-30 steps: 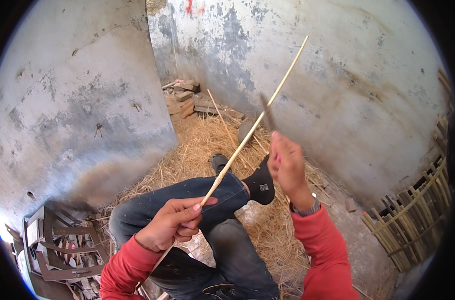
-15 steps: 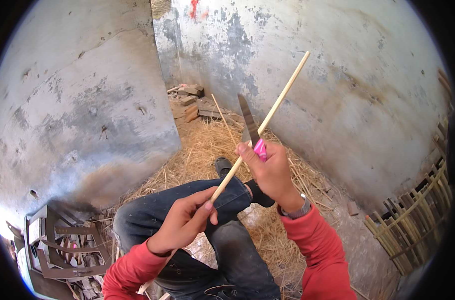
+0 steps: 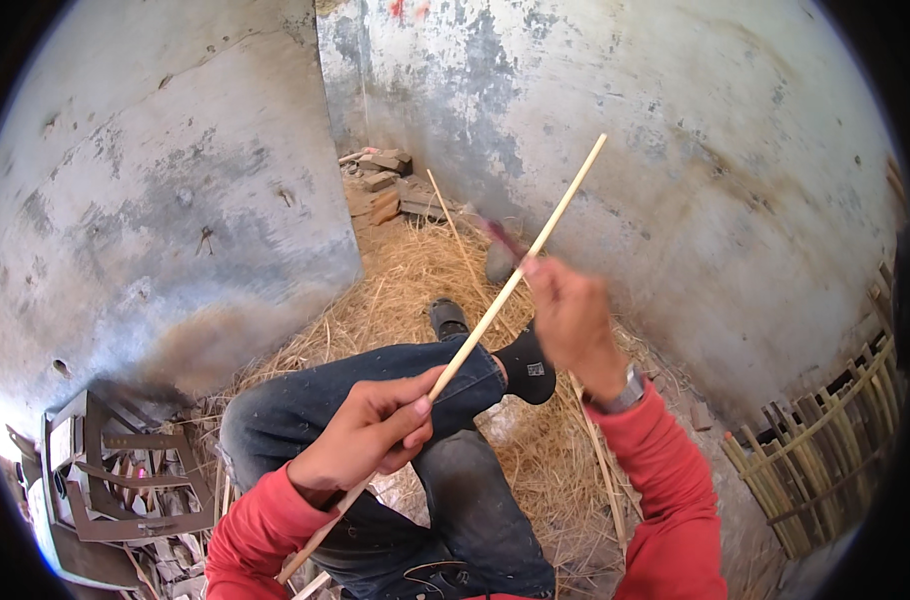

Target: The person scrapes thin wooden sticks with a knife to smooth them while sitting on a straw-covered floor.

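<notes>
A long pale wooden stick [image 3: 495, 308] slants across the view from lower left to upper right. My left hand [image 3: 380, 422] pinches it between thumb and fingers, above my raised knee. The stick's lower end passes behind that wrist and shows again by my red sleeve. My right hand [image 3: 573, 318], smeared by motion, is closed on a knife [image 3: 505, 240] beside the stick's upper half. The knife's blurred dark blade points up and left, behind or against the stick; I cannot tell whether it touches. My right fingers hide the handle.
My jeans-clad legs [image 3: 345, 390] are bent below my hands. Straw shavings [image 3: 405, 275] cover the floor, with a thin stick standing aslant. Bricks [image 3: 385, 180] lie in the wall corner. A wooden frame [image 3: 140, 525] stands at left, a slatted bamboo rack [image 3: 820, 455] at right.
My right hand with the knife has moved right and slightly down, partly off the stick. The stick's tip is lower, and its lower end now shows below my left hand.
</notes>
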